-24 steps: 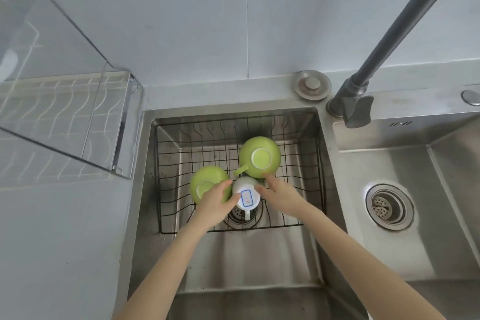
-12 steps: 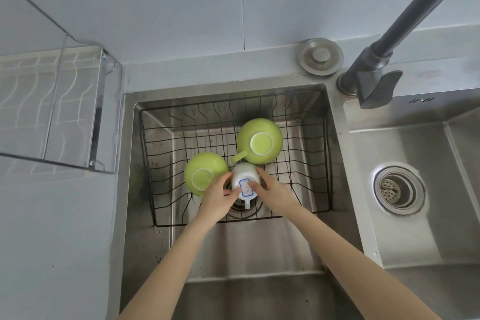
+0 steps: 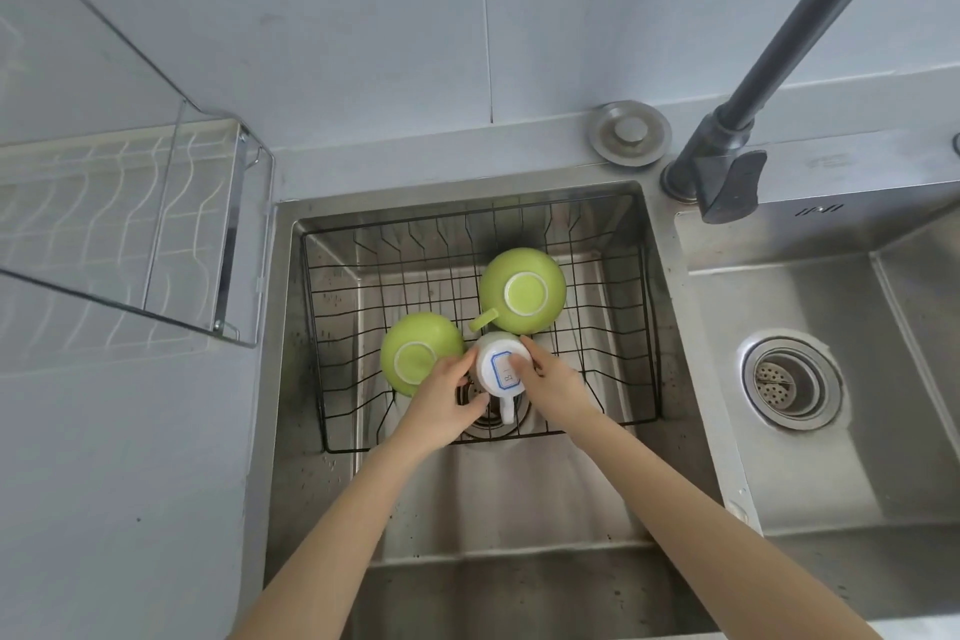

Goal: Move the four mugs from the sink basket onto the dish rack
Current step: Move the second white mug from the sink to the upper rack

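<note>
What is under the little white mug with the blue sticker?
Under the upside-down white mug you can see the black wire sink basket and part of the round metal drain below. The left hand and right hand hide the rest.

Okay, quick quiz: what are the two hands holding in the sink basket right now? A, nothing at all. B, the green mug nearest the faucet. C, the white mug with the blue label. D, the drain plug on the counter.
C: the left hand and right hand clasp the upturned white mug from either side, while both green mugs sit untouched.
</note>
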